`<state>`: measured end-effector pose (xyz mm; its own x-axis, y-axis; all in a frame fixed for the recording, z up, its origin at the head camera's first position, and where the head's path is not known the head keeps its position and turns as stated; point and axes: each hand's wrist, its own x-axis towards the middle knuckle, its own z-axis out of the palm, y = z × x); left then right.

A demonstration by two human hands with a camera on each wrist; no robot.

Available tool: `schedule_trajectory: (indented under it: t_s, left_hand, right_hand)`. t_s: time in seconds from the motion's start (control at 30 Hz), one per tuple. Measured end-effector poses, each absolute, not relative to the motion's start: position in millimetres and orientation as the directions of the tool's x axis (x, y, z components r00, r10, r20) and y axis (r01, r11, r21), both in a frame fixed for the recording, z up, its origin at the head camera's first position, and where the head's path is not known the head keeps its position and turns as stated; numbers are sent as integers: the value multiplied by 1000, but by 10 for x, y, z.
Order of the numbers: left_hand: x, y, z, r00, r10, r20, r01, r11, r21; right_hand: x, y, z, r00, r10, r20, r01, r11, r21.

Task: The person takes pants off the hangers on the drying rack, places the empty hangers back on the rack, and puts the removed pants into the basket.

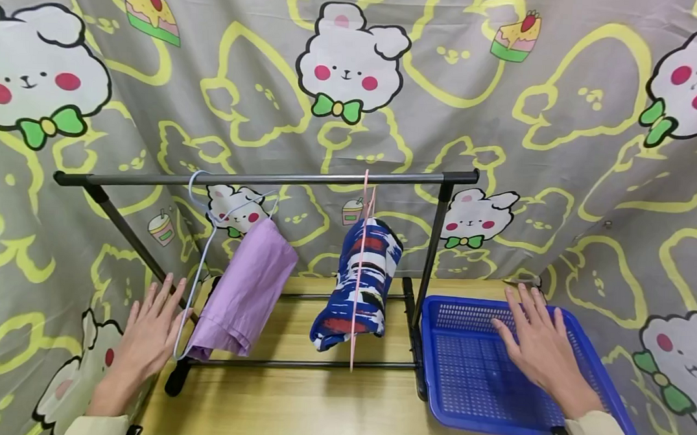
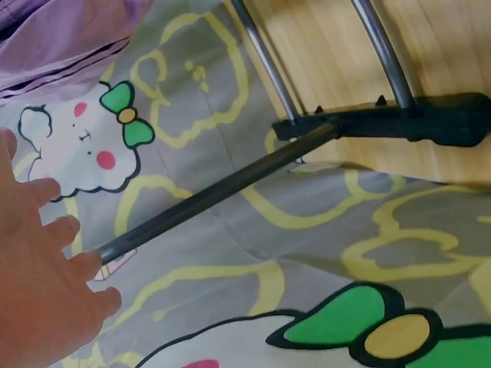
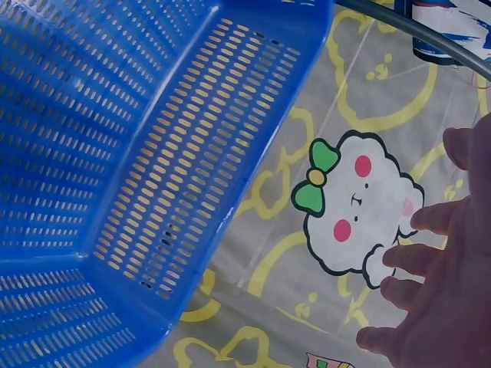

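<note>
In the head view my left hand (image 1: pixel 147 335) is spread with straight fingers at the left side of a garment rack, close to a light blue hanger (image 1: pixel 209 237). That hanger hangs from the rack's top bar (image 1: pixel 303 178) with a folded purple cloth (image 1: pixel 246 287) over it. Further right on the bar, a pink hanger (image 1: pixel 357 289) carries a blue, white and red patterned cloth (image 1: pixel 369 270). My right hand (image 1: pixel 541 346), fingers spread and holding nothing, is above a blue plastic basket (image 1: pixel 462 414) with nothing in it.
The rack's black foot (image 1: pixel 415 350) stands beside the basket on a wooden tabletop (image 1: pixel 293 403). A grey curtain (image 1: pixel 445 137) with yellow outlines and white cartoon animals encloses the back and both sides. In the left wrist view a slanting rack post (image 2: pixel 222 192) runs close to the fingers.
</note>
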<state>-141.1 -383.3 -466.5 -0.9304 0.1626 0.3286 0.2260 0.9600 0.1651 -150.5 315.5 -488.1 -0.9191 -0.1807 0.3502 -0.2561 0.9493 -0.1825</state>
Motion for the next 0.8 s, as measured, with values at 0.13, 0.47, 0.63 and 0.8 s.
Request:
schedule_trajectory:
  t_s: [0.13,0.47,0.63,0.8]
  left_hand:
    - [-1383,-3844,-4635,-930,163,331,224,962,155]
    - [-1220,-3840,-4430,-929,125,349,189,970,155]
    - [-1120,-3828,-4218,-923,107,371,183,967,176]
    - [-963,-3719,-3932,-891,96,443,211,953,218]
  right_hand:
    - [-1488,3154,-4839,-918,-176,355,-252,951,-180]
    - [-1443,3128,-4707,-911,-187,367,-266,947,-178]
    - [-1369,3125,-4609,-908,-172,383,-257,949,-184]
    - [-1325,3063,-4485,-877,-178,447,-292,935,-202]
